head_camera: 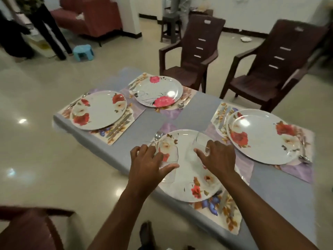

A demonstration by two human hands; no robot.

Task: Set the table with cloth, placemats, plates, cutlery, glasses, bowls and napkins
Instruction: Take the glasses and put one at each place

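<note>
A low table wears a grey-blue cloth (194, 107) with several floral placemats, each under a flowered white plate. Over the nearest plate (187, 184) my left hand (149, 163) grips a clear glass (169, 165), fingers and thumb curled round it. My right hand (218, 156) holds a second clear glass (201, 141) above the same plate. A spoon (157, 137) lies at this plate's far left edge. Other plates sit at the far left (99, 110), the far middle (158, 91) and the right (261, 136), with cutlery beside them.
Two dark brown plastic chairs (191, 56) (275, 69) stand beyond the table. Another chair (30, 230) is at my lower left. A small blue stool (83, 51), a sofa and people's legs are far back on the shiny floor. My foot (146, 233) shows below.
</note>
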